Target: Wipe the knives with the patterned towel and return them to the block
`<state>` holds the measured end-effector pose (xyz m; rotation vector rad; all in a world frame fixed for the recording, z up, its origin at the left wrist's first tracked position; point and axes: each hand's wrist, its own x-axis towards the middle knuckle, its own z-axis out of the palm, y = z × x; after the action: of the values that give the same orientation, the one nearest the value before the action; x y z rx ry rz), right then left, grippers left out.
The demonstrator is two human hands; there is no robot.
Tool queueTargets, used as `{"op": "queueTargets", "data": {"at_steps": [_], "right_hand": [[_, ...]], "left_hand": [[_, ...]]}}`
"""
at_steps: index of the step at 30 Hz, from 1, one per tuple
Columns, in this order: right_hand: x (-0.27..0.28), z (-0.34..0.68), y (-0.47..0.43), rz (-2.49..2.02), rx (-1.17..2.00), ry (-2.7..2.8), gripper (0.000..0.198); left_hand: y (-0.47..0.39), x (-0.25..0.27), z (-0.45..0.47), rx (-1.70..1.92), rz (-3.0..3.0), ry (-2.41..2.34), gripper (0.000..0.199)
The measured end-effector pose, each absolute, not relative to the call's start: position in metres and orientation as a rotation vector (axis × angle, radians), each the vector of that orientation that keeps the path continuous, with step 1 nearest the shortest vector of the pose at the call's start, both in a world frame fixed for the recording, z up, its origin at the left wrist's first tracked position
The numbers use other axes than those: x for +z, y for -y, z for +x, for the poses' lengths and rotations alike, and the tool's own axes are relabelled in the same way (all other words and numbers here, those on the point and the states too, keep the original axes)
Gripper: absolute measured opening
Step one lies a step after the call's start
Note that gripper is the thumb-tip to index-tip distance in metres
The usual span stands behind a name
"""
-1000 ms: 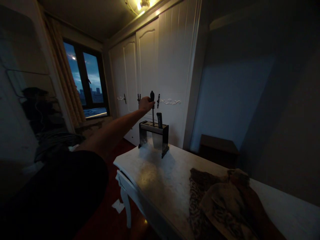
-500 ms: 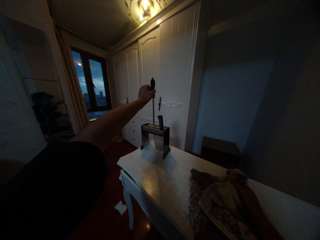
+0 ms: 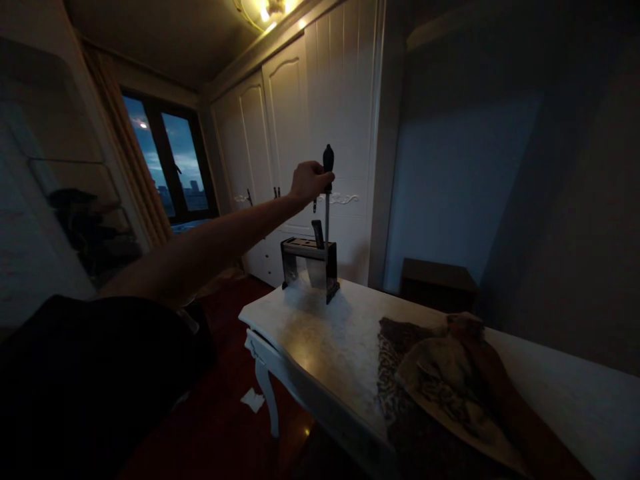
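Gripping a black-handled rod (image 3: 327, 207) upright in L hand (image 3: 309, 181), w/ fingers closed round lower part of its handle. Reaching in from near left, w/ black sleeve (image 3: 100, 373) on that arm. Holding rod at right end of a steel & black knife rack (image 3: 303, 252), w/ lower end crossing in front of rack; can't tell if touching. Also seeing a dark-handled knife (image 3: 317, 233) in rack, handle up & leaning slightly left, just left of rod, w/ broad blade (image 3: 317, 273) showing under rack top. Rack placed toward far left end of white table (image 3: 345, 327).

Keeping R hand (image 3: 465, 325) low at right side of table, by far edge of a rounded pale-brown thing (image 3: 435, 373) & a brown patterned cloth (image 3: 390, 360); too dark there, can't tell spread of fingers or what's held, if anything.

Spotting white paper (image 3: 253, 400) on red floor (image 3: 225, 313), just left of table leg (image 3: 267, 393). Beyond table, seeing white wardrobe (image 3: 340, 120), window (image 3: 185, 150) & curtain (image 3: 127, 143) far left, low brown cabinet (image 3: 437, 280) far right.
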<state>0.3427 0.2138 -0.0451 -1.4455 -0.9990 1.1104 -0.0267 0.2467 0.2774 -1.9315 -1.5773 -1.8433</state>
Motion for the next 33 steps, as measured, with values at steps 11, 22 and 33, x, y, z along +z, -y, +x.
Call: {"op": "queueTargets", "data": {"at_steps": [11, 22, 33], "right_hand": [[-0.048, 0.339, -0.215, -1.355, 1.157, 0.910, 0.045], [-0.043, 0.335, -0.212, -1.333, 1.200, 0.798, 0.046], [-0.040, 0.330, -0.200, -0.979, 1.367, 0.607, 0.055]], "left_hand": [[-0.238, 0.204, 0.074, -2.036, -2.400, 1.714, 0.024], [-0.249, 0.115, 0.119, -3.006, -1.619, 1.567, 0.013], [-0.224, 0.016, 0.148, -3.864, -1.354, 1.681, 0.012]]}}
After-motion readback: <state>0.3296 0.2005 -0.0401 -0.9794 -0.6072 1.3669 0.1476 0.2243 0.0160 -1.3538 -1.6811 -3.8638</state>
